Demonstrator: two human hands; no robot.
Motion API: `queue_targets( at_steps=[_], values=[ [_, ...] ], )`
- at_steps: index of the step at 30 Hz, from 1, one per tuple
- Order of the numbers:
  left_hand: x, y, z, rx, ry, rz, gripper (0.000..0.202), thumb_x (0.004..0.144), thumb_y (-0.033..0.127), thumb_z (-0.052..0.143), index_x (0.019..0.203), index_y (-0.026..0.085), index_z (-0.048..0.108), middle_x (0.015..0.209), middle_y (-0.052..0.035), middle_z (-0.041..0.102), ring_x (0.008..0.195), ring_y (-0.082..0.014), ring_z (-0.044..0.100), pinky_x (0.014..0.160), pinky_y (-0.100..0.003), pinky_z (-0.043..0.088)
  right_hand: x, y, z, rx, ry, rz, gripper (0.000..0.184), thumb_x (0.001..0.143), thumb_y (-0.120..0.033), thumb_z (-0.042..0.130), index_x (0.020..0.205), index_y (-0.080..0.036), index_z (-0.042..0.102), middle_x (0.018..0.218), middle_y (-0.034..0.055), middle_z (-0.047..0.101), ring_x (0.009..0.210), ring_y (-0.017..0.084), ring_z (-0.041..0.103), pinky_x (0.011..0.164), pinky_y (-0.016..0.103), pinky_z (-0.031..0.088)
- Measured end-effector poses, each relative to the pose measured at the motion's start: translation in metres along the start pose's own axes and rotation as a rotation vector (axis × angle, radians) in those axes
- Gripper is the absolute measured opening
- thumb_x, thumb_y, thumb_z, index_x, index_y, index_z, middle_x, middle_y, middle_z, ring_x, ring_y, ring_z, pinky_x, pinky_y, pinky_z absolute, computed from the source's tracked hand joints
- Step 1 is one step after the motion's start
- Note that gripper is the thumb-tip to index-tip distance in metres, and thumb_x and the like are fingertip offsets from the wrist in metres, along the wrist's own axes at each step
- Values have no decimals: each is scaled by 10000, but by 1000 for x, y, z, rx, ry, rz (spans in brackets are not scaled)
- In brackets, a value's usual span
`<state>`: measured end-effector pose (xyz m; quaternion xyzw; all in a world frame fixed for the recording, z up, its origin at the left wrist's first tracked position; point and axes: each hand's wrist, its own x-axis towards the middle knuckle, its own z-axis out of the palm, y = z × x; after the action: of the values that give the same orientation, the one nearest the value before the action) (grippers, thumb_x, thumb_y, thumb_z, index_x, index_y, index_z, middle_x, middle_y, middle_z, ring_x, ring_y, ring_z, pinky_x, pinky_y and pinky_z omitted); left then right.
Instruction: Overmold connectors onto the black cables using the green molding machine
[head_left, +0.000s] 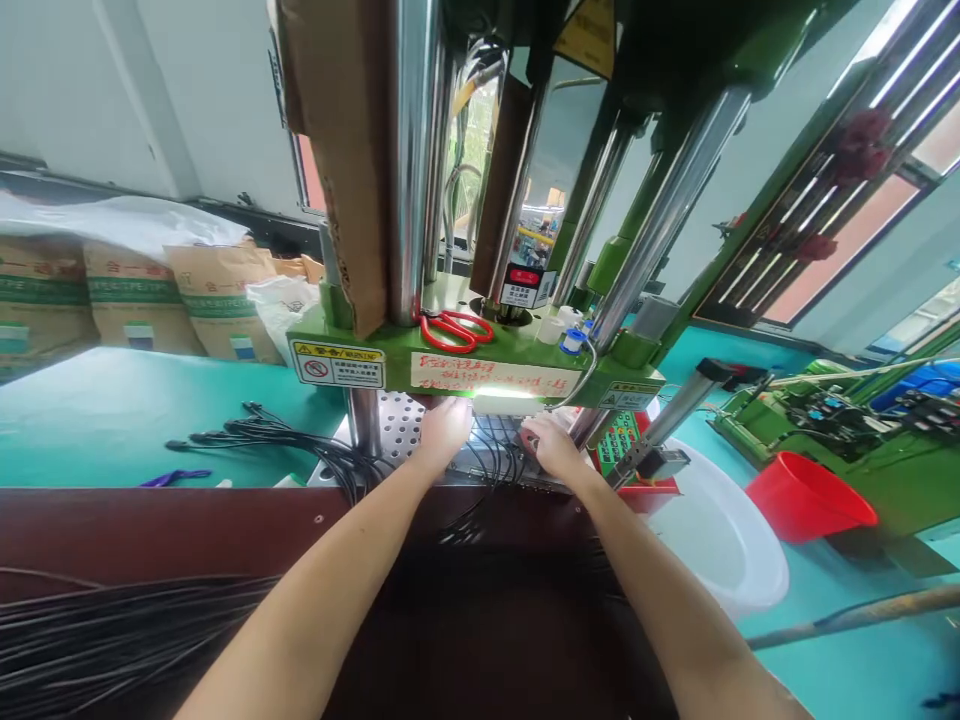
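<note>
Both my arms reach forward under the green press machine (pixel 480 365). My left hand (pixel 444 428) rests on the metal mould plate (pixel 397 425), fingers curled down among black cables (pixel 491 462); what it grips is hidden. My right hand (pixel 550 445) sits a little to the right on the same cables, fingers bent and closed on them. A bright light glows just above the hands under the machine's platen.
Red scissors (pixel 454 328) lie on the green platen. A bundle of black cables (pixel 270 437) lies on the teal table at left, more at lower left (pixel 112 630). A white basin (pixel 720 540) and red bucket (pixel 806 495) stand right. Sacks (pixel 210 295) sit behind.
</note>
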<state>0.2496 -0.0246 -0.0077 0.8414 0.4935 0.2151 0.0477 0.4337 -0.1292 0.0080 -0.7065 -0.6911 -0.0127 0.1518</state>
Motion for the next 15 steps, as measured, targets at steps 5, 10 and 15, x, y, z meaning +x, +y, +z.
queue_targets(
  at_steps=[5, 10, 15],
  values=[
    [-5, 3, -7, 50, -11, 169, 338, 861, 365, 353, 868, 212, 654, 1031, -91, 646, 1058, -241, 520, 895, -365, 358, -13, 1, 4, 68, 16, -58, 494, 677, 27, 362, 1062, -149, 615, 1122, 76, 625, 1055, 167, 536, 907, 268, 390],
    [-4, -1, -6, 82, -64, 246, 368, 876, 385, 330, 839, 203, 648, 1055, -94, 644, 1067, -232, 521, 947, -404, 307, -12, 0, 10, 104, 37, -100, 465, 723, 22, 339, 1072, -142, 600, 1103, 69, 625, 1041, 159, 534, 908, 264, 388],
    [-1, -12, -8, 83, -122, 333, 373, 885, 390, 310, 949, 198, 623, 1094, -87, 632, 1093, -224, 505, 980, -398, 281, 6, -7, 9, 77, 48, -142, 340, 878, -149, 328, 1145, -138, 540, 1202, 106, 552, 1123, 182, 469, 963, 317, 339]
  ],
)
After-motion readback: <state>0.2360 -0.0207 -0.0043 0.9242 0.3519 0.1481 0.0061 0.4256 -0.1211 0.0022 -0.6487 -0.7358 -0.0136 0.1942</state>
